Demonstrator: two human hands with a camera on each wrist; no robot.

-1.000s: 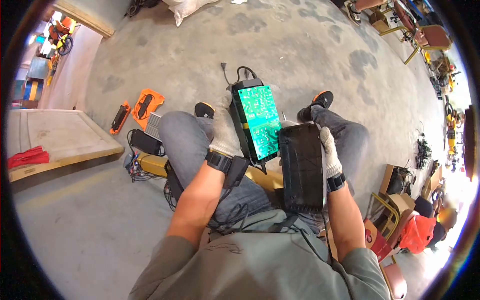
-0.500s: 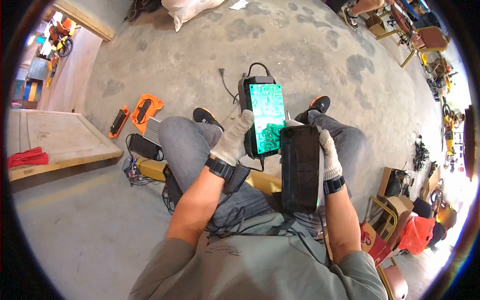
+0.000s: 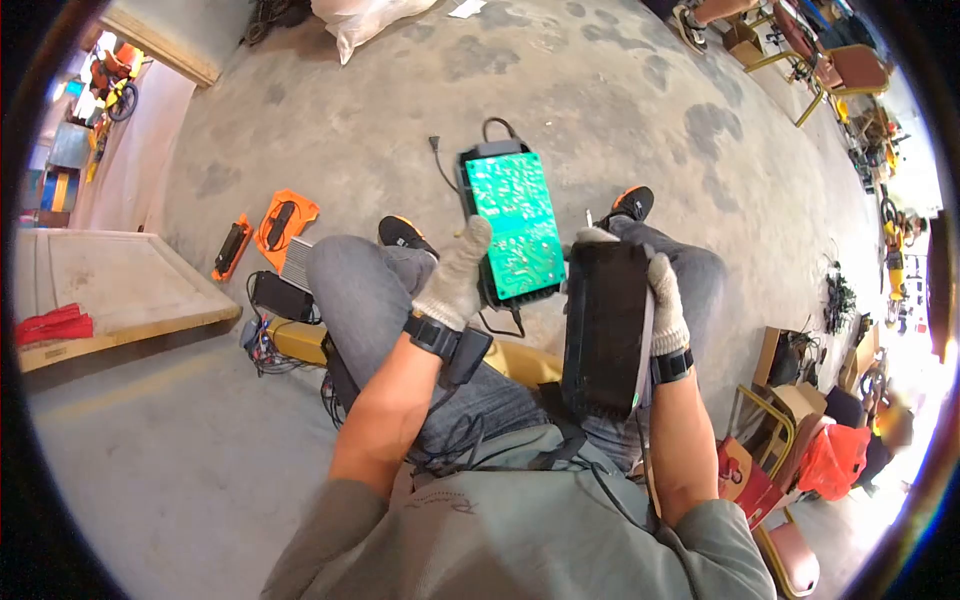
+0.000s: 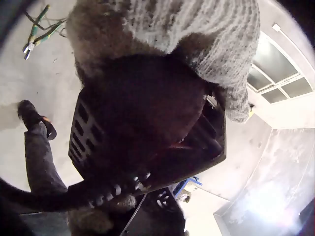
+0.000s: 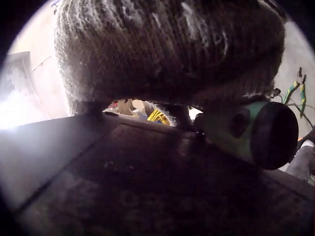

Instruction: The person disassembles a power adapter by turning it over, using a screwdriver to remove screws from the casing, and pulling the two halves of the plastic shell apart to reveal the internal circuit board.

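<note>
My left hand [image 3: 455, 275], in a knitted glove, grips the near left side of a black power-supply case [image 3: 492, 148], its thumb along the edge. A green circuit board [image 3: 512, 220] faces up in that case. In the left wrist view the vented case wall [image 4: 83, 132] shows dark under the glove. My gloved right hand [image 3: 667, 310] holds a black plastic cover [image 3: 605, 330] by its right side, hollow face up, close beside the case. Against that hand, in the right wrist view, lies a screwdriver [image 5: 236, 132] with a green handle and black end.
Orange plastic parts [image 3: 285, 225] and a black adapter [image 3: 285, 297] lie on the floor to the left, near a low wooden panel [image 3: 130, 265]. Green-handled pliers [image 4: 32, 42] are on the floor. A power plug [image 3: 434, 144] trails from the case. Boxes and chairs stand at right.
The case with its circuit board has shifted slightly away from me and changed its tilt. My left thumb has come into view on its edge. The right hand keeps holding the cover, nearly unmoved.
</note>
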